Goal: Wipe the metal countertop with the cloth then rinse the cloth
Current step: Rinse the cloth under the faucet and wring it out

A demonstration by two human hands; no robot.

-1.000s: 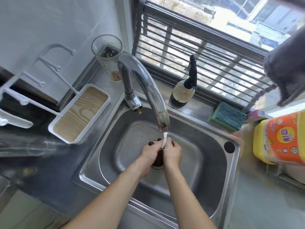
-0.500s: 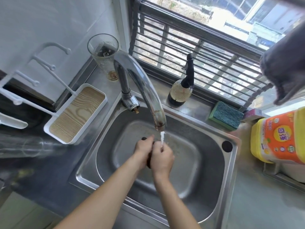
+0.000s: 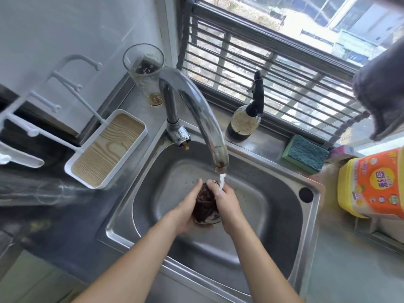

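A dark, wet, bunched cloth (image 3: 204,204) sits between both hands over the middle of the steel sink (image 3: 290,217). My left hand (image 3: 185,209) cups it from the left and my right hand (image 3: 226,202) grips it from the right. Water runs from the curved tap (image 3: 196,110) onto my right hand's fingers and the top of the cloth. The metal countertop (image 3: 56,232) lies to the left of the sink and looks dark and wet.
A white tray with a wood-grain base (image 3: 107,149) and a tall glass (image 3: 145,73) stand left of the tap. A spray bottle (image 3: 247,119) and a green sponge (image 3: 305,153) sit on the window ledge. A yellow-orange detergent jug (image 3: 371,184) stands at the right.
The hands have shifted on the cloth: more of the dark bundle now shows between them, and they sit a little lower in the basin. Water keeps running.
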